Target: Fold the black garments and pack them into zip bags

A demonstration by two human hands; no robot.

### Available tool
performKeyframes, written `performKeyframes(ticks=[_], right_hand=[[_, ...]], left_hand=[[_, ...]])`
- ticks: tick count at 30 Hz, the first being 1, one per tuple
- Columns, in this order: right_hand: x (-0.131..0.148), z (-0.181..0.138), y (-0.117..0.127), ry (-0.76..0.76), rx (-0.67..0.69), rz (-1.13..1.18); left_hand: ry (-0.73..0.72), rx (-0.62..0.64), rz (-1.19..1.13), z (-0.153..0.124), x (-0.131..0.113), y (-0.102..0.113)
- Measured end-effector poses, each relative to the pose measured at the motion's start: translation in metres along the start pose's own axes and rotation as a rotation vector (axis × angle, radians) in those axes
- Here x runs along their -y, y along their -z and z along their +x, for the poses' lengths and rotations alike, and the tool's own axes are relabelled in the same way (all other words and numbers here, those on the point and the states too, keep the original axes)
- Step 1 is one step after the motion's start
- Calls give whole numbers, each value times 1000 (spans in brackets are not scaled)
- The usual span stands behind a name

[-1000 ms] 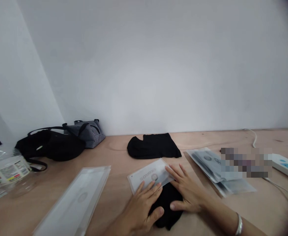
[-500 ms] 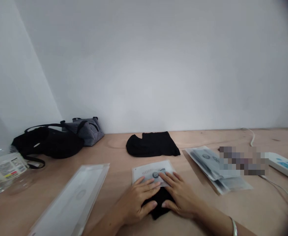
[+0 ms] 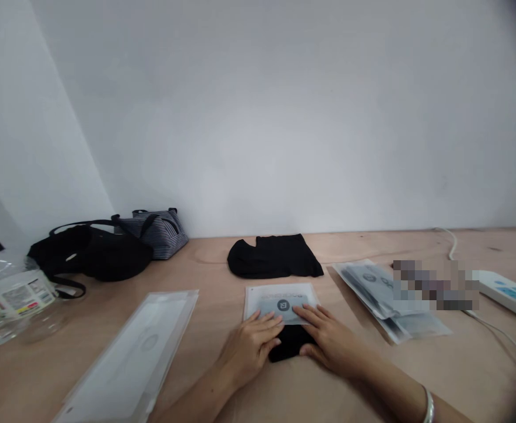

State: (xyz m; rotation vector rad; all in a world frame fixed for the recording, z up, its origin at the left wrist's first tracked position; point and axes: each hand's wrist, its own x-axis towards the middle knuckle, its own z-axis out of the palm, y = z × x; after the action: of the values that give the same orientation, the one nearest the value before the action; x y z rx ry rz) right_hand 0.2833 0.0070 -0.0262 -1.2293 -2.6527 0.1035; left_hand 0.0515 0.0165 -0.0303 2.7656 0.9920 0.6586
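On the table, the left hand and the right hand lie flat, fingers apart, upon the bag, the black cloth seeming only partly inside it, while a second cloth behind lies unbagged.

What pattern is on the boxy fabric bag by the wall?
The boxy fabric bag has thin dark and white stripes, clearest in the head view.

The head camera looks forward, over the table, wallward.
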Motion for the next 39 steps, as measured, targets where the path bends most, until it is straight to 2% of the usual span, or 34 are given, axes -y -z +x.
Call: performKeyframes(ticks=[3, 9, 11, 16, 20, 24, 30, 33, 36, 39], right_hand=[[1, 0, 1, -22, -40, -20], [-6, -7, 7, 79, 43, -24], [-6, -5, 4, 62, 21, -31], [-2, 3, -5, 39, -132, -13], [-2, 0, 4, 99, -150, 18], [-6, -4, 11, 149, -136, 81], [-5, 5, -4, -107, -314, 30], [-5, 8, 0, -125, -384, 103], [-6, 5, 12, -43, -322, 211], [-7, 2, 19, -44, -239, 160]], left_hand=[[3, -48, -34, 3, 2, 2], [-149, 21, 9, -1, 0, 15], [-154, -21, 33, -1, 0, 11], [-190, -208, 91, 0, 6, 1], [-265, -257, 116, -1, 5, 5], [-215, -296, 86, -1, -1, 8], [-180, -271, -68, -1, 0, 8], [-159, -264, -107, -3, 2, 7], [-113, -271, -124, -5, 5, 5], [-93, -246, -152, -5, 7, 2]])
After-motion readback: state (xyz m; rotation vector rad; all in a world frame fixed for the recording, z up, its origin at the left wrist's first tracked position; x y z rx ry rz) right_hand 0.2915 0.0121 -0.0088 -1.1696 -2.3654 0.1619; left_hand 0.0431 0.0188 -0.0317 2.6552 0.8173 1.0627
